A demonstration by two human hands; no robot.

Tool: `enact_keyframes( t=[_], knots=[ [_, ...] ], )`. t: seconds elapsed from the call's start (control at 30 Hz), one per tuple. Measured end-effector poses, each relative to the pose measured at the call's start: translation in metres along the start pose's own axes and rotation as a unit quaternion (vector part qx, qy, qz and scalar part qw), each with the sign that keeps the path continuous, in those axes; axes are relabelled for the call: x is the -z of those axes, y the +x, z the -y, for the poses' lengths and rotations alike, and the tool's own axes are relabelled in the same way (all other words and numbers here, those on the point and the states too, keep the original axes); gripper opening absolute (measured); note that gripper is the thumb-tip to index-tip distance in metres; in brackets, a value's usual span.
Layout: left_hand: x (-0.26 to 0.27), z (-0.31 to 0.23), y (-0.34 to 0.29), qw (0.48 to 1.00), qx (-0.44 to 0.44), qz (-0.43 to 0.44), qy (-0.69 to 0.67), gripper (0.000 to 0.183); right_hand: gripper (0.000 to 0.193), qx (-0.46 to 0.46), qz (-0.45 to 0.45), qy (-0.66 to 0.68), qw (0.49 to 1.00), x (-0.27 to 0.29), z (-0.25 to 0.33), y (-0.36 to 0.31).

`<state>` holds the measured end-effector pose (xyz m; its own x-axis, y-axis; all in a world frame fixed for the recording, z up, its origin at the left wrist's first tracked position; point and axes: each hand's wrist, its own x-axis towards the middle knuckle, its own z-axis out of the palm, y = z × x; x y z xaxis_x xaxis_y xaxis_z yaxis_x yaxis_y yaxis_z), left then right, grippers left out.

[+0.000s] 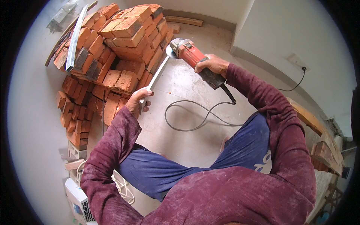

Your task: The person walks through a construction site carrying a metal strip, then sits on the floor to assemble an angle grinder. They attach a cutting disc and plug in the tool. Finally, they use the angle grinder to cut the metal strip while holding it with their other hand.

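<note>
My right hand (214, 66) is wrapped round the body of a red and black angle grinder (193, 56), held out in front of me. The grinder's disc (171, 51) meets or lies very close to the far end of a narrow, pale metal bar (159, 72); whether they touch I cannot tell. Closed round the near end of that bar is my left hand (139, 100), which holds it slanting away from me to the right. A black cord (187, 106) runs from the grinder's rear and loops over the floor.
A tall stack of orange bricks (125, 47) stands at the left, with a long metal profile (77, 37) leaning on it. A plug sits in a wall socket (298, 63) at the right. Wooden boards (307, 116) lie at the right, and a white appliance (78, 198) at the lower left.
</note>
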<state>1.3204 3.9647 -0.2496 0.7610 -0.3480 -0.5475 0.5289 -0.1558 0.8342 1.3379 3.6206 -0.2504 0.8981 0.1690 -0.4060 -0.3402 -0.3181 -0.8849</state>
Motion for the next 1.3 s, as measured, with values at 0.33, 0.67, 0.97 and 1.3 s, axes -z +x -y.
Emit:
enact_keyframes(
  t=[0.33,0.67,0.97,1.3],
  knots=[
    [0.006,0.000,-0.001,1.000,-0.002,0.026,-0.003,0.054,0.040,-0.004,-0.011,0.030,0.999,0.004,-0.002,0.004],
    [0.001,-0.001,0.010,0.999,0.024,-0.034,-0.016,0.043,0.042,0.045,0.017,-0.053,0.997,-0.011,0.012,-0.014],
    [-0.001,-0.003,0.011,0.998,0.035,-0.049,-0.018,0.043,0.040,0.069,0.072,-0.057,0.993,-0.026,0.021,-0.022],
    [-0.001,-0.002,0.006,0.998,0.018,-0.062,0.000,0.044,0.044,0.054,0.062,-0.069,0.994,-0.025,0.016,-0.015]
  ],
)
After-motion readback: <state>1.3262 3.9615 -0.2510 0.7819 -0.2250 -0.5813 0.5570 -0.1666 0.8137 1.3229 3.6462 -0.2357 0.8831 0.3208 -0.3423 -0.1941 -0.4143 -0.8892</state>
